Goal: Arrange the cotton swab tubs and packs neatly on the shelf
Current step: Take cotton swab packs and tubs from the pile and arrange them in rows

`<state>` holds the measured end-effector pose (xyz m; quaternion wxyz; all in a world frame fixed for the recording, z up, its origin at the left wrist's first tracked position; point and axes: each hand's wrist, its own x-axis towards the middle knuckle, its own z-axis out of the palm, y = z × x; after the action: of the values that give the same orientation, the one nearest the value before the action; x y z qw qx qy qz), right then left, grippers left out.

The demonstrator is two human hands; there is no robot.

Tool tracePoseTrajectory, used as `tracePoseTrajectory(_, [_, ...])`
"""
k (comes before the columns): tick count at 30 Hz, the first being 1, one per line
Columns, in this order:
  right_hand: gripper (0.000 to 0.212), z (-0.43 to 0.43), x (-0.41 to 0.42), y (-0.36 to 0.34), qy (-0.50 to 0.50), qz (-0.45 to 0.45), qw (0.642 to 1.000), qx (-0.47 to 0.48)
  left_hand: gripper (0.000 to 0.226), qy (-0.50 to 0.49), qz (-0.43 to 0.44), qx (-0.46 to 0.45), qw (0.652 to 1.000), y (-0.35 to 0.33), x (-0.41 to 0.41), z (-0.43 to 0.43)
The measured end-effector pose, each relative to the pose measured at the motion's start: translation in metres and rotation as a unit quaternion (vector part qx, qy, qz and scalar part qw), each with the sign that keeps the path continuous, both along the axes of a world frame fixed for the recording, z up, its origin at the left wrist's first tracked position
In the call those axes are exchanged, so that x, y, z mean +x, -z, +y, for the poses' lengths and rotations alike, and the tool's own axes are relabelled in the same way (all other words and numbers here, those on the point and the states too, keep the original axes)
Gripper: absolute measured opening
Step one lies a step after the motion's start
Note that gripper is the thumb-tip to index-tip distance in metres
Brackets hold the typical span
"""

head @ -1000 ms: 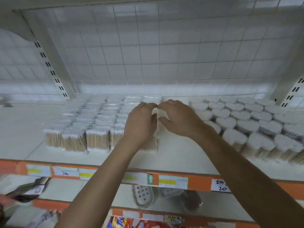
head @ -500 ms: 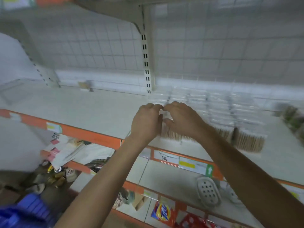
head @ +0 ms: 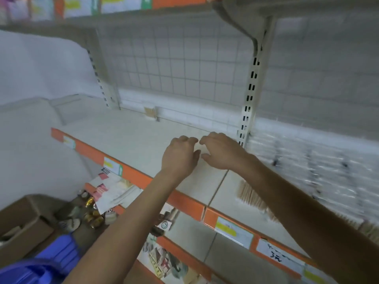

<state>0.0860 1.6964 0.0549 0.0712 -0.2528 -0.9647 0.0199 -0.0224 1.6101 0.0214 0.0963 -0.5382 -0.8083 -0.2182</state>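
Closest, low left: a blurred blue bin [head: 41,263] beside an open cardboard box [head: 22,222]. Just beyond, a lower shelf [head: 194,232] with mixed goods [head: 110,191], too smeared to name.

Next, the orange strip [head: 184,199] along the front of the shelf [head: 143,144], carrying price labels. One white label with a yellow bar [head: 233,229]. Right of it a handwritten label [head: 276,257], with a "3" readable and the rest not. Further left an arrow label [head: 112,167], white with a green end.

Two bare forearms stretched up and forward across that strip, converging over the left bay of the shelf. Left hand [head: 179,154] and right hand [head: 222,152] side by side, backs toward the camera, fingers curled downward, fingertips nearly touching, thumbs tucked below and pointing at each other. Both poised over the pale shelf surface, near the seam between two panels. Cannot tell of any pack pinched between them: only a pale patch in the gap, same tone as the shelf.

Packs [head: 307,171] to the right, past the right forearm, on the right bay of the same shelf: clear flat packs in close rows, heavily motion-blurred, tan wooden sticks showing along the front row. Well apart from these, a lone pack [head: 150,113] upright at the back of the left bay, against the rear wall, tan sticks faintly visible.

Behind: a wire grid [head: 174,68] as back panel, a white slotted upright [head: 249,99] between the bays, and a top shelf [head: 123,5] with an orange strip and blurred, unreadable labels.
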Motion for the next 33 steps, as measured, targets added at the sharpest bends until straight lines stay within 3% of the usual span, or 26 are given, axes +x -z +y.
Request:
tracePoseTrajectory(9, [0.038, 0.038, -0.125, 0.021, -0.026, -0.068, 0.997, -0.009, 0.052, -0.062, -0.017, -0.064, 0.996, 0.013, -0.122, 0.021])
tracePoseTrajectory(18, [0.058, 0.078, -0.266, 0.042, 0.032, 0.03, 0.993, -0.107, 0.07, -0.058, -0.075, -0.118, 0.989, 0.019, -0.281, 0.054])
tracePoseTrajectory(22, [0.063, 0.088, -0.309, 0.046, 0.094, 0.098, 0.97, -0.203, 0.074, -0.047, -0.134, -0.083, 0.986, 0.018, -0.331, 0.08])
tracePoseTrajectory(27, [0.066, 0.095, -0.347, 0.046, 0.141, 0.211, 0.917, -0.308, 0.069, -0.01, -0.142, -0.02, 0.99, 0.026, -0.378, 0.12])
tracePoseTrajectory(29, [0.059, 0.096, -0.357, 0.042, 0.149, 0.236, 0.895, -0.348, 0.063, -0.013, -0.166, -0.029, 0.986, 0.042, -0.401, 0.144])
tracePoseTrajectory(33, [0.06, 0.1, -0.371, 0.041, 0.156, 0.274, 0.851, -0.42, 0.074, 0.019, -0.229, -0.034, 0.973, 0.036, -0.407, 0.157])
